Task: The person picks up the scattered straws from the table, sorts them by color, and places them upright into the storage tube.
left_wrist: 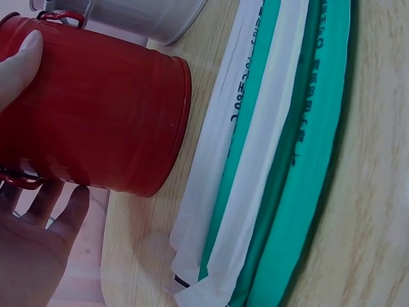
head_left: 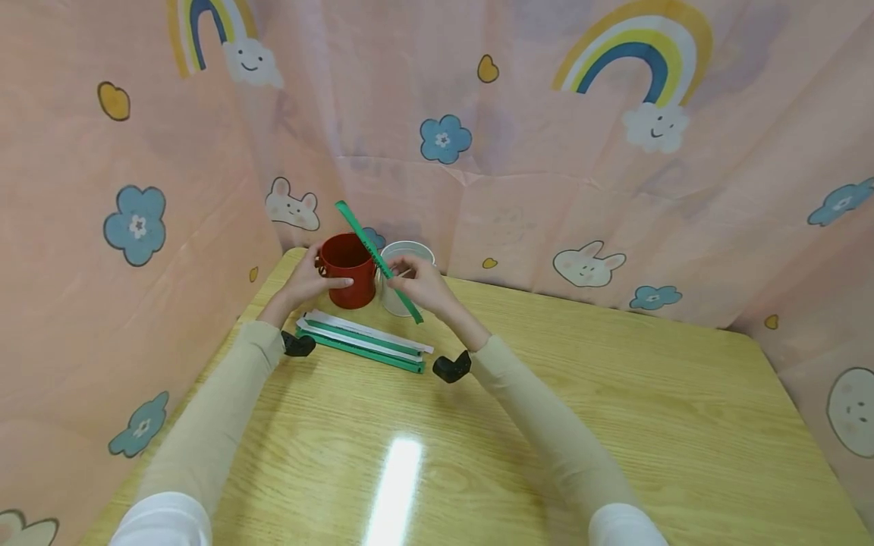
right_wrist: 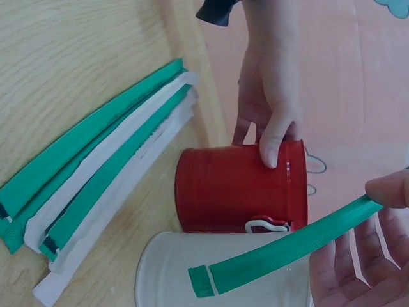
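My left hand [head_left: 306,281] holds a red metal bucket [head_left: 351,284] at the table's back left, thumb across its front and fingers by its side handle. The bucket stands upright, its mouth uncovered. With thumb and fingers, my right hand [head_left: 425,287] pinches a long, slim green wrapped packet [right_wrist: 287,259]. That packet slants in front of the white bucket [right_wrist: 185,268], its upper end reaching over the red bucket's rim. Nearer me, several similar green packets [left_wrist: 310,153] and white packets [left_wrist: 265,147] lie side by side on the table. What is inside the wrappers is hidden.
The wood-grain table [head_left: 614,409] stretches to the right and toward me. A pink printed curtain [head_left: 505,174] hangs close behind both buckets and along the left edge. Black wrist-camera mounts [head_left: 452,368] stick out below the hands, near the packets.
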The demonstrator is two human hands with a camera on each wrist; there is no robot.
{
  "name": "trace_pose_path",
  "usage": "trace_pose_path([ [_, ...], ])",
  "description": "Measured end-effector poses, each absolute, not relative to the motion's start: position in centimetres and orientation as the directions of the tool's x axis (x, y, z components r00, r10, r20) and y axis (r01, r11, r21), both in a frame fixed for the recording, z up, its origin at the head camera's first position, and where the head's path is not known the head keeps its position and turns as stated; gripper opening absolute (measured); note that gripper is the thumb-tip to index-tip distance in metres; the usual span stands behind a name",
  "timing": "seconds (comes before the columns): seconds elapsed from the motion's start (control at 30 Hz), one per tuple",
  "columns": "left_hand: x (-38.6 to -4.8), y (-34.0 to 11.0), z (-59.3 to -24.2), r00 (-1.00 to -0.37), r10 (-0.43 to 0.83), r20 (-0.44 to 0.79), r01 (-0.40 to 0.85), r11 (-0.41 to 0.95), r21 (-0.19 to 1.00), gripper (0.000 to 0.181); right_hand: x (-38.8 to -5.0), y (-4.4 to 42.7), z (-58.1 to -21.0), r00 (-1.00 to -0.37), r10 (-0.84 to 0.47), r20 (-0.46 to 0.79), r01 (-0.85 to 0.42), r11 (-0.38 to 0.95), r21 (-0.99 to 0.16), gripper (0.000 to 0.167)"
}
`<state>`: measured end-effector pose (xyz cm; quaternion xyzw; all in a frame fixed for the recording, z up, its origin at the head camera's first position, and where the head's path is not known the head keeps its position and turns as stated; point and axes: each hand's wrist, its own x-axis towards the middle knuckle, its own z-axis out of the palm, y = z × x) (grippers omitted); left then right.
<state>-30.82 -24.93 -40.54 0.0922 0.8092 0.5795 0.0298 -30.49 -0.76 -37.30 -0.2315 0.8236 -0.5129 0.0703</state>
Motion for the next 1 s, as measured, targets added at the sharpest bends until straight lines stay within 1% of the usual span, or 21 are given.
trace_pose_path([
  [0.17, -30.7, -24.9, -40.5, -0.984, 0.174, 0.046, 0.100, 0.317, 0.943, 0.081, -31.0, -1.2, -37.0, -0.892, -0.422, 0.164, -0.304, 0.288, -0.908, 0.023],
  [0.3, -30.7, -24.9, -40.5, -0.985, 0.168, 0.046, 0.098, 0.315, 0.944, 0.080, -31.4, -1.4, -36.8, -0.905, -0.383, 0.183, -0.292, 0.248, -0.924, 0.024],
  [0.5, -30.8, -24.9, -40.5, -0.984, 0.171, 0.054, 0.105, 0.312, 0.944, 0.081, -31.9, -1.8, -36.5, -0.931, -0.326, 0.167, -0.238, 0.192, -0.952, 0.027],
  [0.73, -30.8, -25.0, -40.4, -0.986, 0.162, 0.031, 0.082, 0.320, 0.944, 0.082, -32.4, -2.4, -35.8, -0.956, -0.258, 0.141, -0.169, 0.088, -0.982, 0.030],
  [1.0, -31.0, -24.9, -40.5, -0.985, 0.167, 0.043, 0.095, 0.317, 0.944, 0.082, -33.0, -3.2, -35.3, -0.956, -0.204, 0.212, -0.211, -0.027, -0.977, 0.028],
])
